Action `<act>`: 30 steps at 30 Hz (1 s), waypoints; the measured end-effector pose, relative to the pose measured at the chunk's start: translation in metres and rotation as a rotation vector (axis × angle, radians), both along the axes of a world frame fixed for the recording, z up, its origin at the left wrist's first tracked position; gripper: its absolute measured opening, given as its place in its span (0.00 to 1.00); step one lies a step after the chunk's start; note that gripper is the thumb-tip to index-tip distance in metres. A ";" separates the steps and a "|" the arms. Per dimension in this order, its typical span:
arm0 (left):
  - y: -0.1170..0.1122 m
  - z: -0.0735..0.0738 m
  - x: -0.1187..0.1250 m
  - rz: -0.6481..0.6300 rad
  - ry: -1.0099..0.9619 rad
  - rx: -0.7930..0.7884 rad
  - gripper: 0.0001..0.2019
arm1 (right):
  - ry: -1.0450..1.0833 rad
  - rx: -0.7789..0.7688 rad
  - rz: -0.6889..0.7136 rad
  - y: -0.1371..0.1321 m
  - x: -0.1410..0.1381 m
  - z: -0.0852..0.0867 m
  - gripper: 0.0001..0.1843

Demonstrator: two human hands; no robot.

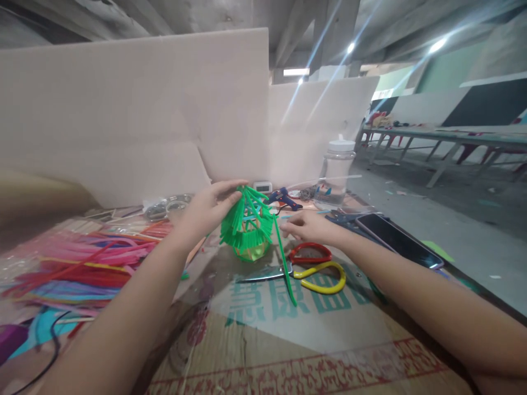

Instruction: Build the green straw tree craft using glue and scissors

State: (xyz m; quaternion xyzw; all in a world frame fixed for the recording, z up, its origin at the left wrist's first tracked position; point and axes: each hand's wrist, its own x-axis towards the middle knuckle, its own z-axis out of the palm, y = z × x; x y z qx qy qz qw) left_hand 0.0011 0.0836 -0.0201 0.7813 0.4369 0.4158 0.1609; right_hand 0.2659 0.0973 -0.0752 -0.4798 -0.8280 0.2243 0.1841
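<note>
My left hand [218,204] is closed at the top of a small rounded craft piece [249,225], covered with green fuzzy pipe cleaners over a pale frame. It pinches the gathered strips from the left side. My right hand [304,226] is closed at the right of the piece, with fingertips at a loose green pipe cleaner [284,258]. That strip slants down across a pair of scissors [315,269] with one red and one yellow handle, lying on the table. The exact contact of the right fingertips is hard to make out.
Colourful pipe cleaners [94,263] are heaped at the left. Behind the craft piece lie a blue glue gun [286,198] and a small white digital display [262,187]. A clear bottle [335,170] and a phone [399,240] are at the right. White panels [135,109] stand behind.
</note>
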 end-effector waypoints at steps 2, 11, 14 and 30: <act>-0.002 0.001 0.002 0.022 0.017 0.014 0.19 | 0.011 -0.040 0.045 -0.008 -0.009 -0.001 0.29; 0.000 -0.001 0.000 0.007 0.006 0.030 0.21 | 0.244 -0.185 -0.120 0.002 0.000 0.006 0.20; -0.004 0.001 0.001 0.064 0.007 0.020 0.21 | 0.131 -0.169 -0.165 0.012 0.014 0.009 0.21; -0.001 0.001 0.001 0.063 0.010 -0.021 0.21 | -0.094 0.153 -0.176 0.020 0.026 0.004 0.16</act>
